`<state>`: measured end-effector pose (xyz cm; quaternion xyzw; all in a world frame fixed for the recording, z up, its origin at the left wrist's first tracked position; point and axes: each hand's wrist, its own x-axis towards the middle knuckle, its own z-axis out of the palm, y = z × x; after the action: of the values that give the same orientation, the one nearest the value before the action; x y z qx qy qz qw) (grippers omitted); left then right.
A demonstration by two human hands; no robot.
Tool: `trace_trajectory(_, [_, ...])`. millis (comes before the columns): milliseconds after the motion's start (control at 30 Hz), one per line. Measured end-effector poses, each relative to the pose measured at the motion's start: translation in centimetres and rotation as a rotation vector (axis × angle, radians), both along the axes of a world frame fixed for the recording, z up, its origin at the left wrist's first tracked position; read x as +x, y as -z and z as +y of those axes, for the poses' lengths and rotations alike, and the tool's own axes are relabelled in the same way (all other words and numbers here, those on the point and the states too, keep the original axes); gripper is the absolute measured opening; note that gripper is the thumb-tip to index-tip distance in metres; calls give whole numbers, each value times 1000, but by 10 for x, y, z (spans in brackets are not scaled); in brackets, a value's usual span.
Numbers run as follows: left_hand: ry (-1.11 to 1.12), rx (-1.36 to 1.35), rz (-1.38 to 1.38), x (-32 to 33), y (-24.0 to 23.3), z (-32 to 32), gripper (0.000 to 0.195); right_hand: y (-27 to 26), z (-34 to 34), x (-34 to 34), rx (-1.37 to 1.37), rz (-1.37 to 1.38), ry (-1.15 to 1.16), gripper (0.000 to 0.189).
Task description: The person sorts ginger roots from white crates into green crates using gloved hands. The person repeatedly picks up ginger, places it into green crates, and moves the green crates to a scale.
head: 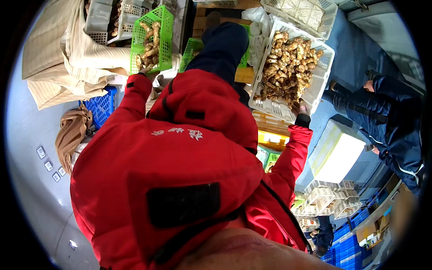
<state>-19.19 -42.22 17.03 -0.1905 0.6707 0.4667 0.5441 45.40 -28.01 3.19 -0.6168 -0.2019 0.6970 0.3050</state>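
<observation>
My left hand (145, 70) is at the near end of a small green plastic basket (165, 44), partly hidden by its wall and my red cuff. Long brown-and-white mushrooms (151, 50) lie in that basket. On the right, my right hand (302, 107) is at the near right corner of a large white plastic crate (325, 76), its fingers against dark mushrooms there. A thick pile of knobbly mushrooms (287, 64) lies in this crate. Whether either hand grips anything cannot be made out.
White crates (126, 23) and striped cloth (91, 54) lie at the left, with a blue crate (101, 106) below. Another white crate (303, 15) adjoins the mushroom crate. A foam box (332, 152) and a person in dark clothing (381, 114) are at the right; crates (324, 200) stand stacked behind.
</observation>
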Motion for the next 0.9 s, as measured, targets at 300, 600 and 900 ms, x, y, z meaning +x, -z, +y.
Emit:
trace_trajectory(300, [-2,-8,38,-22,-3,6,25,-6,-1,8,-36,74,-106,47])
trace_trajectory(600, [22,-39,23,-27,22,24,24,21,-55,10,-368,-118,-88,49])
trace_trajectory(900, [249,-154,66,-12,44,66,24,-20,-29,-136,-161,384,-188,36])
